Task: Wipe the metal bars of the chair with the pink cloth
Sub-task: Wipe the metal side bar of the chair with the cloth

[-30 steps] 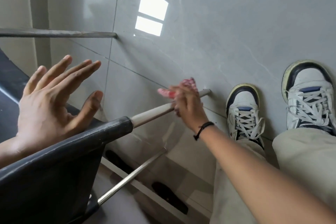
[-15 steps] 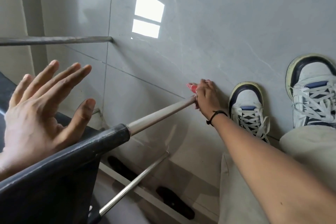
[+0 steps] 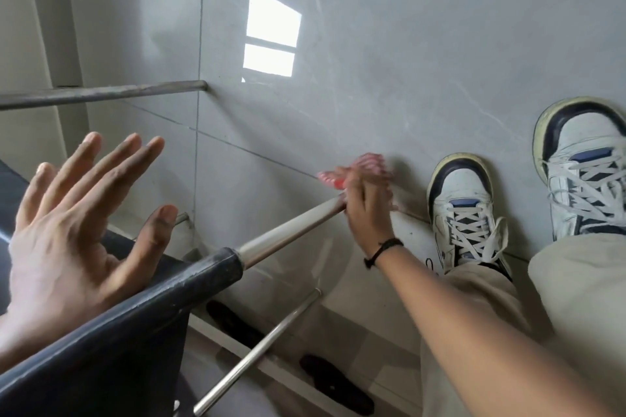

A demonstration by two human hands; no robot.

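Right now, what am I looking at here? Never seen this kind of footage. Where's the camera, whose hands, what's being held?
There is no robot: a person wears one wide-angle camera on the head, looking down at their own hands, legs and the grey tiled floor. The right hand grips a pink cloth around the far end of a metal bar of a chair. That bar comes out of the chair's black padded edge. The left hand is open, fingers spread, by that black edge, holding nothing. Two more bars show: a dull one at upper left, a shiny one lower down. The person's white sneakers are at right.
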